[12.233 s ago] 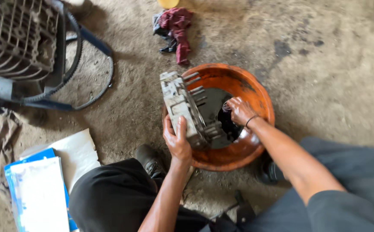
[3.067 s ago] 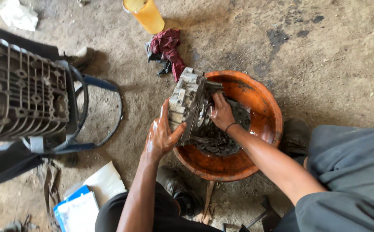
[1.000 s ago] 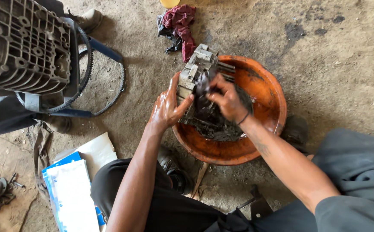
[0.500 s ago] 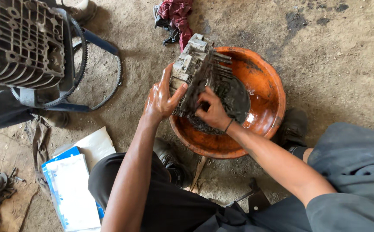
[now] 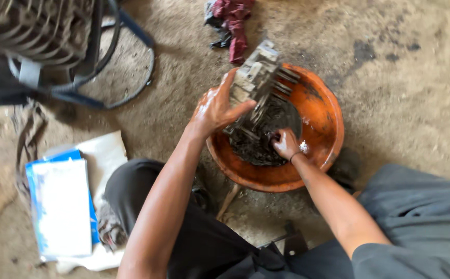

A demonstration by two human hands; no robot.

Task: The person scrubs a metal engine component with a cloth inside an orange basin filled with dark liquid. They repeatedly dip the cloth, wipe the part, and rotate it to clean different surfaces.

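- Head view: dirty concrete floor (image 5: 401, 77), red rag (image 5: 233, 23) at 12 o'clock
- Finned engine part (image 5: 258, 90) tilted in orange basin (image 5: 328, 129)
- Left hand (image 5: 214, 108) spread, gripping its 9 o'clock side
- Right hand (image 5: 285, 143) fisted at its base; contents hidden

One head-worn camera looked steeply down, close above both hands, onto the dusty concrete floor (image 5: 390, 62).

Dusty, oil-stained concrete floor (image 5: 416, 77), carrying an orange basin (image 5: 328, 129), a dark red rag (image 5: 233, 23), a blue-and-white booklet (image 5: 59, 206) on white plastic sheeting (image 5: 103, 152).
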